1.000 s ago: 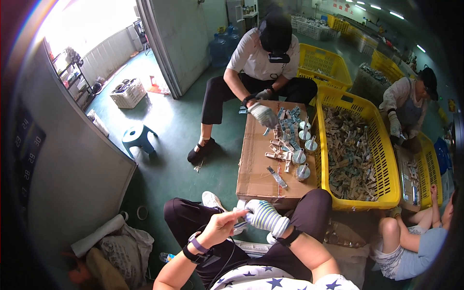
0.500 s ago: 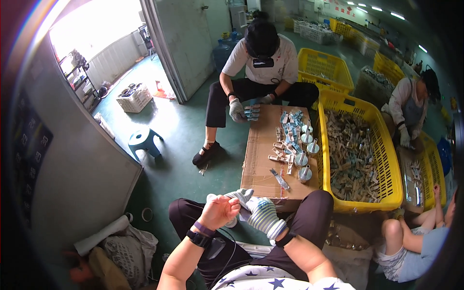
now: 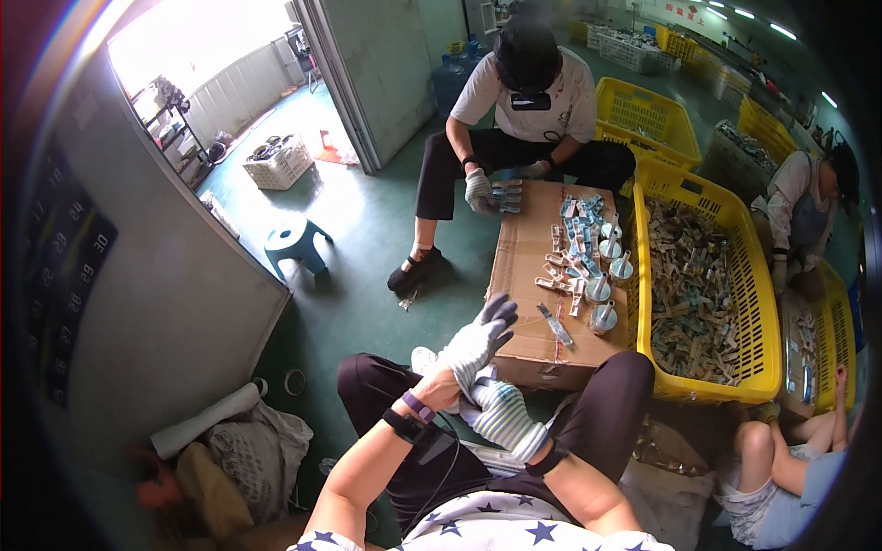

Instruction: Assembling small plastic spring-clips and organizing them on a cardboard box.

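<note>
My left hand wears a pale work glove with grey fingertips, its fingers stretched out and apart. My right hand, in a white-and-green striped glove, closes on the cuff of the left glove beside the left wrist. Beyond both hands stands a cardboard box used as a tabletop. On it lie many blue and beige clips, several round pale-blue pieces with upright stems and a slim blue-grey tool. Neither hand touches these pieces.
A yellow crate full of clips stands right of the box. Opposite, a person in gloves handles clips at the far edge. Other people sit to the right. A blue stool stands left, with sacks near the wall.
My left hand, bare before with its fingers curled, is now inside the glove with fingers spread, raised further forward. My right hand has shifted from holding the loose glove to its cuff.
</note>
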Demonstrator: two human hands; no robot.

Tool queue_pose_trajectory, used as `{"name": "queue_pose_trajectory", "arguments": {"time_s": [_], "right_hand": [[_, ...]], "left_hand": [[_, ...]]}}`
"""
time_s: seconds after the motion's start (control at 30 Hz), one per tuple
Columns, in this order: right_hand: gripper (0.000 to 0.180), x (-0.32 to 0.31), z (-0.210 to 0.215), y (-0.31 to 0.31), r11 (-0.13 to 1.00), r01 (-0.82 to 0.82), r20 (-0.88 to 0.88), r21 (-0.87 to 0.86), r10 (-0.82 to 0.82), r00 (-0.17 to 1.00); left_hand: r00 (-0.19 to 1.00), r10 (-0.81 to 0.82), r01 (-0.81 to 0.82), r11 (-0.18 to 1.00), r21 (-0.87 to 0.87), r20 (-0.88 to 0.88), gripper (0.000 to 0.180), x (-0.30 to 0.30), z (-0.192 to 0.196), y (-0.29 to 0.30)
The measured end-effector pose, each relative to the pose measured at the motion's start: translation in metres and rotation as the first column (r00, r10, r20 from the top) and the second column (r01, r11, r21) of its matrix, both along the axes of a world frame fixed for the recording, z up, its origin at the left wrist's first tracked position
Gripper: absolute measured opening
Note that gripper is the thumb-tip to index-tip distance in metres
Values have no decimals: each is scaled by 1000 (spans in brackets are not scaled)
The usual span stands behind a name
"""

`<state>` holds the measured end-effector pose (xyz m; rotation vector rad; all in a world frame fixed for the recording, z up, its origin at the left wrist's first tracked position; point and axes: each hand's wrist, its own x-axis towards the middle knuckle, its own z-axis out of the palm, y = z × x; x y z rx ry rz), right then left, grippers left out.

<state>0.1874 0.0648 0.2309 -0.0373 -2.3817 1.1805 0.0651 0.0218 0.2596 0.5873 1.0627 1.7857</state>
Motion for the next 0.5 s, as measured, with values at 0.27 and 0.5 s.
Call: {"name": "queue_pose_trajectory", "arguments": {"time_s": [0.27, 0.5], "right_hand": [[15, 11, 18, -11, 967, -141, 190, -212, 182, 965], [18, 4, 13, -7, 981, -187, 133, -56, 193, 972]], "left_hand": [[797, 21, -239, 929, -283, -604, 37, -10, -30, -11], [761, -2, -355, 836, -419, -649, 48, -15, -67, -9]]}}
